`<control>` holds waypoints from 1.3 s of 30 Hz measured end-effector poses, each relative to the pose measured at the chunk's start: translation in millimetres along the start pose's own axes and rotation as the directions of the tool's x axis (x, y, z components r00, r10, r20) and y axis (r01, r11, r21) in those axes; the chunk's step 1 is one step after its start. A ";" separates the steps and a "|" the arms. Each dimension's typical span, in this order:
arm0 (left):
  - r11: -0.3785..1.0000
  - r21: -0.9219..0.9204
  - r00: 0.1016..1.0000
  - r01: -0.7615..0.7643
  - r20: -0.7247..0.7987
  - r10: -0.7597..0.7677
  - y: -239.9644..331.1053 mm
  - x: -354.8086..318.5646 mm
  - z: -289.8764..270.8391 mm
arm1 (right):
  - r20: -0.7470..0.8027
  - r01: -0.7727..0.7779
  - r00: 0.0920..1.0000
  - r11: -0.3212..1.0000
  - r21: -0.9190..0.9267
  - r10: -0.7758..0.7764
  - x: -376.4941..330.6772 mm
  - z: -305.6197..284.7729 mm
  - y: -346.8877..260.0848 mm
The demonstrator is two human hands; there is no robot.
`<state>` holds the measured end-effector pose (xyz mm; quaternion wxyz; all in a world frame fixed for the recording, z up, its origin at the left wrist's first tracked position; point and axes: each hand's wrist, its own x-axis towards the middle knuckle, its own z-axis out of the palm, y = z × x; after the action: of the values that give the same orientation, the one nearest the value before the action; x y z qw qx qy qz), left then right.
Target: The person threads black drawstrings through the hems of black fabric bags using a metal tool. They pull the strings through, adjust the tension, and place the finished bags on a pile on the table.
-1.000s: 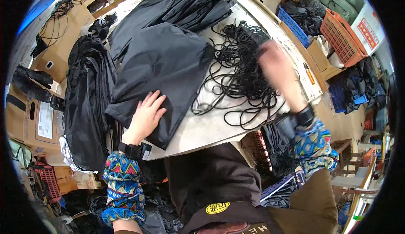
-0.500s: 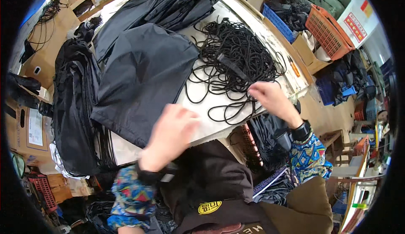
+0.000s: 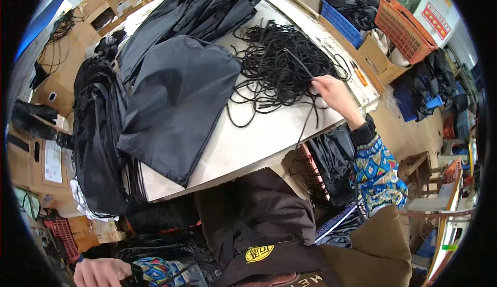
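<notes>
My right hand point(image 3: 334, 96) is closed, pinching a thin grey rod point(image 3: 299, 63) that points up and left over a heap of black cord point(image 3: 279, 54). A length of cord hangs below this hand, past the table edge. A flat black fabric bag point(image 3: 178, 103) lies on the white table point(image 3: 240, 142) to the left of the heap. Low at the far left, off the table, my left hand point(image 3: 102, 272) has its fingers curled. What it holds, if anything, is hidden. A dark strand crosses the sleeve near that hand.
Black fabric pieces point(image 3: 98, 131) drape over the table's left edge, and more black fabric point(image 3: 207, 7) is heaped at the back. An orange-handled tool point(image 3: 359, 75) lies at the right edge. An orange basket point(image 3: 404, 28) and a blue basket point(image 3: 341, 23) stand beyond.
My left hand has swung from above the table's front edge down to the lower left. My right hand has risen slightly; the loose cord loops near it are pulled in, leaving a hanging strand.
</notes>
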<state>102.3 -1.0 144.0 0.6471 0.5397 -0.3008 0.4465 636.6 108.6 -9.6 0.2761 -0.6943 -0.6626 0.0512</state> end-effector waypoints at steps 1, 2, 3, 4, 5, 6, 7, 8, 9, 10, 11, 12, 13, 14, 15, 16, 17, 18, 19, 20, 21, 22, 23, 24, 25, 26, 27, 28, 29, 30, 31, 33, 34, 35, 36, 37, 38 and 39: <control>0.997 -0.012 0.934 -0.079 -0.351 0.070 4.2 -7.8 27.3 | -0.103 0.046 0.993 0.995 -0.093 -0.056 -2.5 -4.2 -8.4; 0.954 0.029 0.865 0.297 -0.431 -0.256 23.4 -11.4 26.7 | -0.116 0.055 0.990 0.985 -0.162 -0.075 -5.3 -14.3 -39.2; 0.874 0.088 0.752 0.477 -0.555 -0.355 19.1 -31.2 29.7 | -0.132 0.063 0.987 0.972 -0.228 -0.094 -8.8 -21.9 -74.0; 0.780 0.089 0.629 0.619 -0.651 -0.425 -10.5 -52.7 14.5 | -0.096 0.176 0.979 0.983 -0.058 -0.181 -16.8 -25.3 -93.0; 0.652 0.074 0.471 0.754 -0.753 -0.460 -43.0 -52.3 12.4 | 0.011 0.252 0.963 0.917 0.308 -0.268 -25.5 -21.4 -120.5; 0.595 0.004 0.251 0.803 -0.910 -0.331 -92.6 -9.5 15.8 | 0.215 0.056 0.935 0.719 0.693 -0.280 -46.9 -12.5 -156.8; 0.453 -0.073 0.174 0.888 -0.860 -0.479 -120.1 -1.5 0.8 | 0.370 -0.079 0.863 0.633 0.770 -0.343 -65.9 -11.8 -179.8; 0.550 -0.212 0.148 0.808 -0.830 -0.538 -142.8 5.5 -8.5 | 0.511 -0.243 0.767 0.561 0.791 -0.388 -84.1 -15.4 -203.9; 0.635 -0.201 0.151 0.746 -0.877 -0.456 -151.2 1.5 -9.7 | 0.639 -0.306 0.630 0.615 0.727 -0.442 -87.1 -28.5 -230.9; 0.668 -0.191 0.161 0.719 -0.890 -0.427 -149.6 -3.3 -11.5 | 0.573 -0.212 0.679 0.625 0.752 -0.459 -87.7 -25.2 -227.7; 0.702 -0.180 0.170 0.690 -0.901 -0.398 -145.3 -7.7 -13.3 | 0.503 -0.117 0.721 0.632 0.766 -0.477 -88.1 -23.7 -220.7; 0.704 -0.189 0.161 0.685 -0.903 -0.398 -137.8 -15.8 -14.9 | 0.446 -0.033 0.782 0.687 0.726 -0.434 -84.4 -27.2 -211.7; 0.749 -0.281 0.167 0.600 -0.872 -0.461 -123.0 -31.7 -15.0 | 0.383 0.010 0.823 0.685 0.729 -0.419 -79.4 -24.9 -199.8; 0.827 -0.297 0.244 0.477 -0.859 -0.450 -108.4 -49.3 -14.9 | 0.410 -0.093 0.868 0.718 0.690 -0.281 -77.3 -33.3 -191.9; 0.885 -0.317 0.327 0.341 -0.843 -0.428 -97.0 -67.0 -16.2 | 0.357 -0.086 0.916 0.777 0.624 -0.185 -76.0 -37.3 -183.5; 0.936 -0.281 0.419 0.210 -0.839 -0.346 -87.6 -75.9 -16.7 | 0.349 -0.157 0.935 0.805 0.573 -0.067 -76.4 -40.6 -170.5; 0.923 -0.363 0.328 -0.126 -0.894 -0.306 -79.3 -86.6 -14.6 | 0.252 -0.117 0.967 0.829 0.547 -0.029 -76.8 -39.8 -155.7; 0.888 -0.355 0.406 -0.292 -0.887 -0.221 -70.1 -96.7 -13.4 | 0.230 -0.136 0.973 0.852 0.506 0.018 -73.8 -43.4 -149.7; 0.818 -0.367 0.479 -0.444 -0.868 -0.129 -64.6 -102.2 -15.7 | 0.237 -0.194 0.969 0.820 0.539 0.073 -71.6 -44.9 -139.7; 0.801 -0.313 0.490 -0.511 -0.871 -0.029 -60.2 -105.4 -13.7 | 0.278 -0.278 0.950 0.798 0.535 0.144 -70.2 -48.6 -136.2; 0.775 -0.335 0.534 -0.535 -0.845 0.003 -54.4 -112.9 -15.0 | 0.246 -0.283 0.955 0.757 0.589 0.166 -71.6 -44.9 -120.7; 0.789 -0.319 0.555 -0.526 -0.831 0.034 -50.6 -115.4 -14.8 | 0.217 -0.284 0.957 0.778 0.561 0.192 -70.2 -46.9 -117.1; 0.801 -0.304 0.576 -0.515 -0.815 0.062 -47.9 -117.2 -14.4 | 0.186 -0.285 0.958 0.797 0.533 0.218 -69.0 -48.8 -114.1; 0.814 -0.269 0.547 -0.514 -0.834 0.070 -46.7 -120.7 -13.2 | 0.241 -0.343 0.938 0.754 0.561 0.247 -69.3 -52.3 -107.4; 0.824 -0.243 0.520 -0.512 -0.851 0.073 -48.1 -124.5 -14.1 | 0.190 -0.216 0.972 0.858 0.466 0.142 -72.2 -50.3 -104.6; 0.833 -0.218 0.494 -0.508 -0.867 0.074 -49.5 -126.3 -15.3 | 0.150 -0.081 0.988 0.931 0.357 0.029 -75.8 -45.0 -101.0; 0.848 -0.216 0.439 -0.485 -0.898 0.022 -60.5 -118.2 -15.1 | 0.128 0.055 0.988 0.970 0.237 -0.087 -78.3 -40.8 -98.5; 0.951 -0.170 0.402 -0.257 -0.914 -0.055 -72.6 -112.0 -12.7 | 0.130 0.161 0.974 0.968 0.191 -0.188 -80.6 -36.8 -114.3; 0.978 -0.048 0.363 0.205 -0.924 -0.121 -89.6 -111.5 -16.8 | 0.219 0.051 0.970 0.967 0.250 -0.108 -86.6 -33.1 -136.0; 0.833 -0.208 0.017 0.513 -0.968 -0.251 -105.0 -78.0 -12.1 | 0.312 0.025 0.942 0.949 0.315 -0.128 -95.2 -24.5 -145.2; 0.829 -0.244 -0.077 0.504 -0.968 -0.238 -125.3 -65.9 -8.6 | 0.380 -0.053 0.911 0.871 0.489 -0.158 -102.8 -15.6 -161.6; 0.807 -0.209 0.068 0.552 -0.954 -0.293 -139.9 -80.0 -11.7 | 0.531 -0.194 0.827 0.793 0.577 -0.184 -111.4 -8.9 -186.6; 0.767 -0.023 0.111 0.642 -0.986 -0.123 -150.9 -80.1 -10.7 | 0.550 -0.231 0.812 0.757 0.611 -0.195 -115.8 -4.8 -192.8; 0.684 0.157 0.173 0.712 -0.984 0.046 -161.4 -78.3 -9.2 | 0.568 -0.269 0.796 0.719 0.641 -0.208 -120.0 -2.1 -197.3; 0.682 0.178 0.178 0.709 -0.981 0.071 -163.4 -74.1 -7.1 | 0.604 -0.339 0.779 0.696 0.632 -0.169 -123.5 -2.0 -199.4; 0.725 0.135 0.151 0.675 -0.988 0.044 -164.5 -75.9 -7.3 | 0.640 -0.407 0.757 0.670 0.621 -0.132 -127.6 -2.0 -201.2; 0.765 0.092 0.124 0.638 -0.992 0.016 -166.2 -79.1 -8.0 | 0.611 -0.383 0.781 0.670 0.635 -0.133 -133.2 2.8 -201.2; 0.801 0.045 0.100 0.597 -0.995 -0.019 -167.4 -80.9 -9.0 | 0.544 -0.270 0.814 0.696 0.666 -0.204 -136.6 9.3 -199.9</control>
<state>218.6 -15.9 -0.6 0.6219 0.3109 0.4176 0.5850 438.2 -24.1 32.4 0.3080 -0.4929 -0.6267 0.5191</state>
